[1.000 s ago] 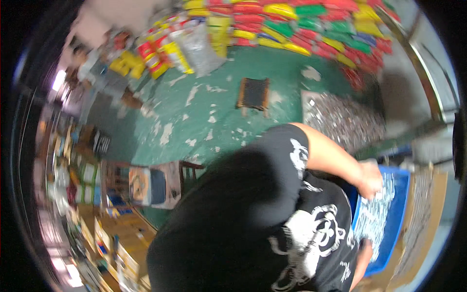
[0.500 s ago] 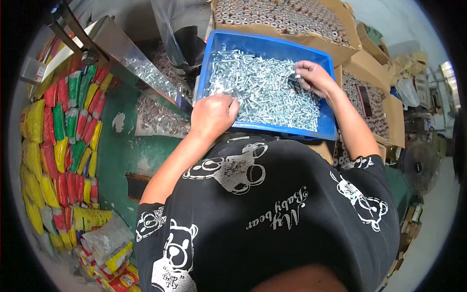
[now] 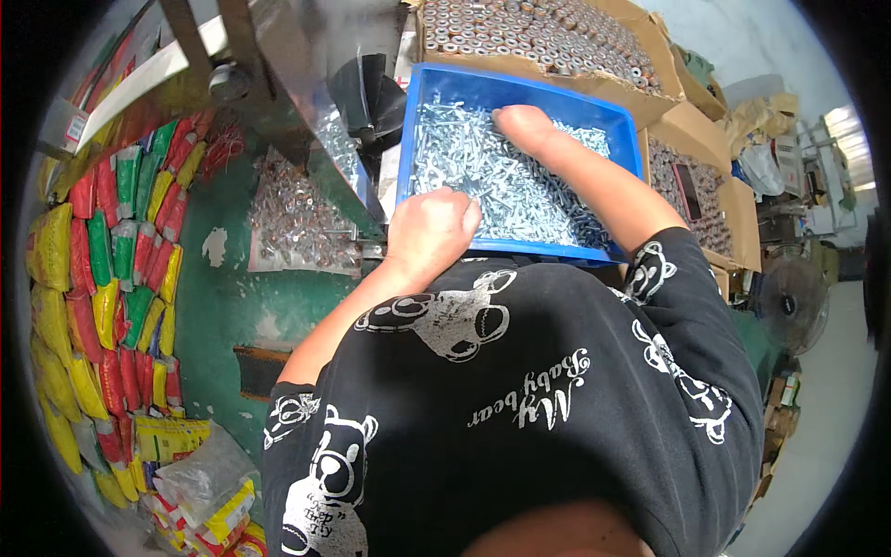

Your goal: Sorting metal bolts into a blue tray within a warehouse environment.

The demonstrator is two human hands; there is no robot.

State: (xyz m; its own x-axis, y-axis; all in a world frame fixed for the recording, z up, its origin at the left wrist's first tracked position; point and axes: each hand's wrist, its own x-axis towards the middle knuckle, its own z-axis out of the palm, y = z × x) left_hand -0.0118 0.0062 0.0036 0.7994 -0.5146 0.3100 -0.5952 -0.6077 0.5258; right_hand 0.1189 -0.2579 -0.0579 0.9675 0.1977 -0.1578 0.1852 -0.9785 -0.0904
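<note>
A blue plastic bin point(image 3: 520, 76) holds a thick layer of small silver bolt-like metal pieces point(image 3: 520, 212). My left hand point(image 3: 432, 227) is closed at the bin's near left corner, with its fingers curled under; whatever they grip is hidden. Deeper in the bin, my right hand point(image 3: 524, 128) reaches over the pieces toward the far side. The back of that hand faces up and its fingers are mostly out of sight. Beside my left hand, a shiny metal chute point(image 3: 339, 158) slopes down toward the bin's left side.
Cardboard boxes of round metal parts point(image 3: 538, 37) stand behind and right of the bin; a phone point(image 3: 686, 191) lies on the right one. Loose small parts point(image 3: 302, 213) cover a sheet at left. Colourful stacked packets point(image 3: 121, 278) line the far left. A fan point(image 3: 791, 299) stands right.
My right hand has moved left and farther across the bin, its fingers turning out of view. My left hand has shifted slightly right and nearer to me. The view has shifted a little.
</note>
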